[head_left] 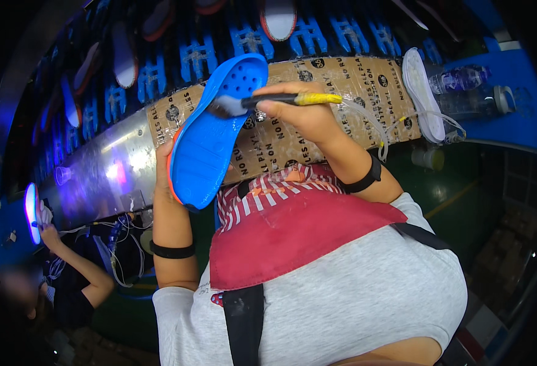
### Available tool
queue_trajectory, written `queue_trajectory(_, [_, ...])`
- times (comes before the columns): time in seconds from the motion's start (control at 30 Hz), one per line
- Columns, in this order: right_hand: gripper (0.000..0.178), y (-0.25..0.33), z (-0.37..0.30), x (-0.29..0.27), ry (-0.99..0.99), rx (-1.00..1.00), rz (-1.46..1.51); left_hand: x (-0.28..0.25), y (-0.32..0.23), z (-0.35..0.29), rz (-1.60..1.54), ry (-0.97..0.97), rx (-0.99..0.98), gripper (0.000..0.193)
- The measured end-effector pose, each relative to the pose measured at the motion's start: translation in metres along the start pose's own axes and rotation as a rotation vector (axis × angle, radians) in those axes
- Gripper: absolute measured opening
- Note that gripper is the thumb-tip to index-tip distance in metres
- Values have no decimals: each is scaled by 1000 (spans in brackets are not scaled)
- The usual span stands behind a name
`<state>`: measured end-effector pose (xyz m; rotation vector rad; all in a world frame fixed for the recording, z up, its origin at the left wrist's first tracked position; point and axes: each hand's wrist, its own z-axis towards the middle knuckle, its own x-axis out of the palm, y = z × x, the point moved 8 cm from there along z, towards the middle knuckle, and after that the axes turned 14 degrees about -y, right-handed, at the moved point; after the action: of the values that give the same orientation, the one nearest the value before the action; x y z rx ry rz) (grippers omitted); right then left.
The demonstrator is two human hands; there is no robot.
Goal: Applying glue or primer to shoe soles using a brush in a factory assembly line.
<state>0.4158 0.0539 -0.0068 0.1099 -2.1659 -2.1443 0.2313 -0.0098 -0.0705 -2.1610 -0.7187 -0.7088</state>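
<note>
A blue shoe sole with an orange edge stands tilted in front of me, its inner side facing up and a cluster of round holes at its far end. My left hand grips it along its left edge; the fingers behind it are hidden. In my right hand is a brush with a black and yellow handle and a thin tube running from its end. The brush's pale bristles touch, or hover just over, the inside of the sole near the holes.
Printed cardboard covers the bench below my hands. Beyond it runs a rack of blue holders with several soles. A white sole lies at the right beside plastic bottles. At left, a co-worker's hand holds another sole.
</note>
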Motion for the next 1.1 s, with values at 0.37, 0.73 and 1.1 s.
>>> queue_trajectory(0.37, [27, 51, -17, 4, 41, -531, -252, 4, -30, -11, -18, -64, 502, 82])
queue_trajectory(0.73, [26, 32, -13, -47, -183, -250, -67, 156, -219, -108, 157, 595, 950, 67])
queue_trajectory(1.1, [26, 9, -12, -59, -198, -57, 12, 102, -339, -101, 438, -767, 1419, 74])
